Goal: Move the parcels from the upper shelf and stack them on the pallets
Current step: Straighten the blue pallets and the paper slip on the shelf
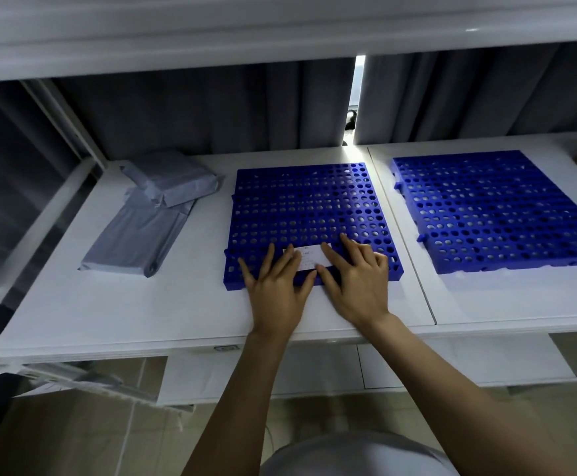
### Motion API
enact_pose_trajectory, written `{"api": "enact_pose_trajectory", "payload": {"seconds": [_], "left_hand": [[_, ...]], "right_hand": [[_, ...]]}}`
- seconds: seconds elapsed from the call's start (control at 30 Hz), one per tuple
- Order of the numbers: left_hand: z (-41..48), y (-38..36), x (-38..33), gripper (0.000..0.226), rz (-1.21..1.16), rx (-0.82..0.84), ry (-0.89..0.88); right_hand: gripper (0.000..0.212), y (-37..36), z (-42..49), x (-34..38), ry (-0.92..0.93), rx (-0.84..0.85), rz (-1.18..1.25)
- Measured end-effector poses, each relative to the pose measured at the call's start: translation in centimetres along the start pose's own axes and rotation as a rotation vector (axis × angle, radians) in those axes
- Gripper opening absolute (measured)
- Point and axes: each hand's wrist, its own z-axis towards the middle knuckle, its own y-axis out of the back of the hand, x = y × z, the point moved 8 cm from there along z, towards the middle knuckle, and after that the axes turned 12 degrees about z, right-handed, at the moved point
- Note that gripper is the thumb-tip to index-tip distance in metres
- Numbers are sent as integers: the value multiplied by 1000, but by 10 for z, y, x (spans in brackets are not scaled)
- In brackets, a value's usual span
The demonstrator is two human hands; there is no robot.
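Note:
A blue perforated pallet (301,207) lies flat in the middle of the white shelf board (163,304). A second blue pallet (493,207) lies to its right. Two grey plastic-wrapped parcels sit left of the middle pallet: a thick one (172,182) overlapping the far end of a longer flat one (136,238). My left hand (276,286) and my right hand (355,280) rest side by side on the near edge of the middle pallet, fingers straight and spread. Between them a small white printed label (309,257) lies on the pallet, touched by fingers of both hands.
The upper shelf's white underside (211,39) hangs overhead. Grey curtains (211,104) close the back, with a bright gap (359,97) between them. A slanted white frame post (64,118) stands at the left. A lower white board (383,369) and tiled floor lie below.

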Motion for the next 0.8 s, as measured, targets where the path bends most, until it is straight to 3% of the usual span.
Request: {"api": "enact_pose_trajectory", "payload": {"seconds": [0.8], "left_hand": [[-5,3,-5,63,73,91,-50]], "right_hand": [[53,4,-8,1,-12,18,13]]}}
